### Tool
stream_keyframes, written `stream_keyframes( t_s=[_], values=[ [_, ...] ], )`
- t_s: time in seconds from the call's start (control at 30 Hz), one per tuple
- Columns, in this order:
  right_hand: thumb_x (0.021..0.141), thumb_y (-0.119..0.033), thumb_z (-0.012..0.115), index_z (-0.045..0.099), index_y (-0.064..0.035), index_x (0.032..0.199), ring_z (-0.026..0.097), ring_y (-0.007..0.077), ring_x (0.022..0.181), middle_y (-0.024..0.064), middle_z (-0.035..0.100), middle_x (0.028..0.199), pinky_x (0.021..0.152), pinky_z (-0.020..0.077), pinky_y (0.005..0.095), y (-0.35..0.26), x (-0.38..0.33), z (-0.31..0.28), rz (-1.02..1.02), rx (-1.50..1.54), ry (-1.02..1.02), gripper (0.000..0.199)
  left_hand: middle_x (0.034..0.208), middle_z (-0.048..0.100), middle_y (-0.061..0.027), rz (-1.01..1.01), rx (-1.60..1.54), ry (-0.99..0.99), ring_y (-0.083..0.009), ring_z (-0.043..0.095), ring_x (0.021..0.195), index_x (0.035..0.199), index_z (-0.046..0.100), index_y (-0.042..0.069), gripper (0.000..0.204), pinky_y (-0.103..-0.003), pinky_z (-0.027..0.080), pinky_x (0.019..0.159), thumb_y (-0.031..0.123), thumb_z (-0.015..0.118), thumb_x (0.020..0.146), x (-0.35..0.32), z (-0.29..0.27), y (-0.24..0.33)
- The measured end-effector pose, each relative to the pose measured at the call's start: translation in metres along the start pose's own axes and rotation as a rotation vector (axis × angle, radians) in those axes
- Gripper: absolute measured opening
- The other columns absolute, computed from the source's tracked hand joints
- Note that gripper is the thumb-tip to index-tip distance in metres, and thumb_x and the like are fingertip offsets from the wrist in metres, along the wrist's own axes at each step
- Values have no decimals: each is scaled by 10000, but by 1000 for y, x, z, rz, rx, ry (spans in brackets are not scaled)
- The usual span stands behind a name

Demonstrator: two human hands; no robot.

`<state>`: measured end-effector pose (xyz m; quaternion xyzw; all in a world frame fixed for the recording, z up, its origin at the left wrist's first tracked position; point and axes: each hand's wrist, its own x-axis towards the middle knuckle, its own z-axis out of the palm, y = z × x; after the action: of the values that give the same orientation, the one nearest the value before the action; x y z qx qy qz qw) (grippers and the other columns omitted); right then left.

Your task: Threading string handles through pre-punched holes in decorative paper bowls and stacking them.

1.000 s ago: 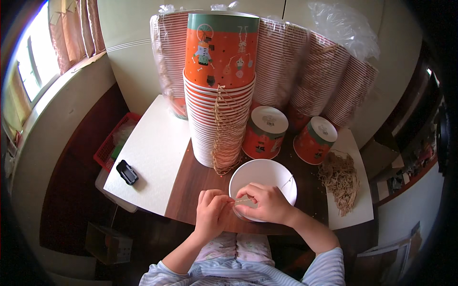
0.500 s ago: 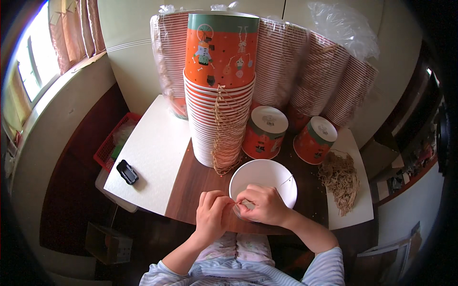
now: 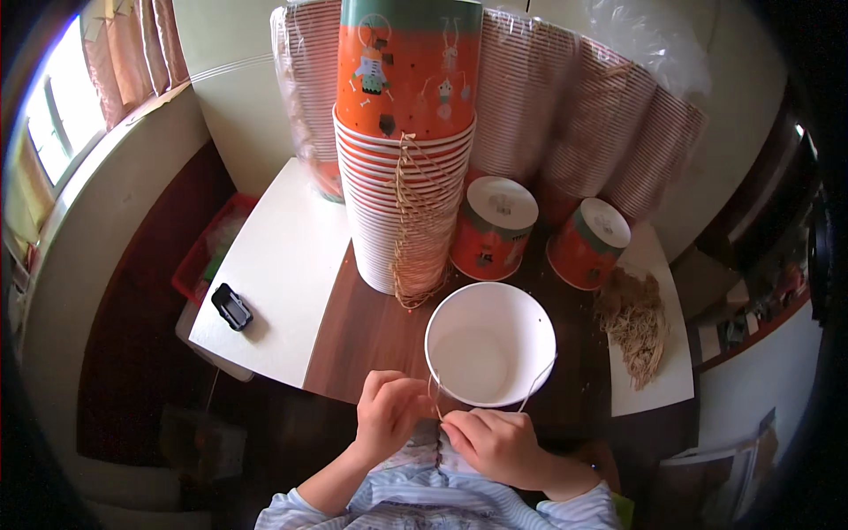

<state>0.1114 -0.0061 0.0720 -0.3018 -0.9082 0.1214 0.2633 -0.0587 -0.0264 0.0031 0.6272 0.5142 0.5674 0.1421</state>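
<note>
white paper forms the open round bucket (image 3: 490, 344) that is stood upright on the dark wooden tabletop (image 3: 362, 331), close to its near edge and directly in front of the person. a thin tan string handle (image 3: 435, 396) is seen running from the bucket's left rim down to the hands, and a second strand (image 3: 536, 389) hangs from the right rim. the left hand (image 3: 389, 415) is held just beside the bucket's near left rim, its fingertips pinched together on the string. the right hand (image 3: 499, 442) is placed just below the bucket's near rim, fingers curled and closed on the same string where it meets the left hand. striped pale blue sleeves (image 3: 397, 508) are visible at the lower edge.

behind the bucket, a tall stack of orange and white printed paper buckets (image 3: 406, 168) is shown, with looped string handles dangling down its front. two orange buckets with white lids (image 3: 502, 225) (image 3: 590, 240) are set to the right of the stack. a loose heap of tan strings (image 3: 636, 322) is laid on a white board (image 3: 671, 389) at the right. wrapped rows of nested striped cups (image 3: 574, 124) are lined up along the wall. a small black object (image 3: 232, 306) is rested on the white side table (image 3: 274, 274) at the left.
</note>
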Motion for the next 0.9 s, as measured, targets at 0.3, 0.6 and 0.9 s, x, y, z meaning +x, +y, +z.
stream_keyframes(
  t_s=[0.3, 0.6, 0.9],
  values=[
    [684, -89, 662, 579, -84, 767, 576, 180, 516, 25, 565, 613, 460, 455, 287, 1, -33, 64, 161, 109, 177, 117, 821, 597, -13, -728, -739, -297, -47, 518, 707, 883, 594, -13, 120, -183, 415, 636, 72, 621, 802, -25, -2, -8],
    [653, -59, 620, 476, -87, 625, 523, 174, 466, 23, 458, 530, 435, 424, 297, 3, -38, 61, 106, 106, 168, 150, 836, 567, -41, -924, -999, -292, -92, 532, 759, 816, 580, -13, 62, -199, 426, 683, 30, 619, 793, -30, 4, -1],
    [647, -60, 608, 416, -90, 590, 499, 175, 446, 29, 421, 510, 420, 406, 304, 1, -29, 54, 31, 89, 111, 202, 820, 574, -41, -1010, -1266, -256, -91, 538, 750, 854, 559, -3, 64, -203, 425, 669, 56, 571, 833, -31, 4, -1]
  ],
)
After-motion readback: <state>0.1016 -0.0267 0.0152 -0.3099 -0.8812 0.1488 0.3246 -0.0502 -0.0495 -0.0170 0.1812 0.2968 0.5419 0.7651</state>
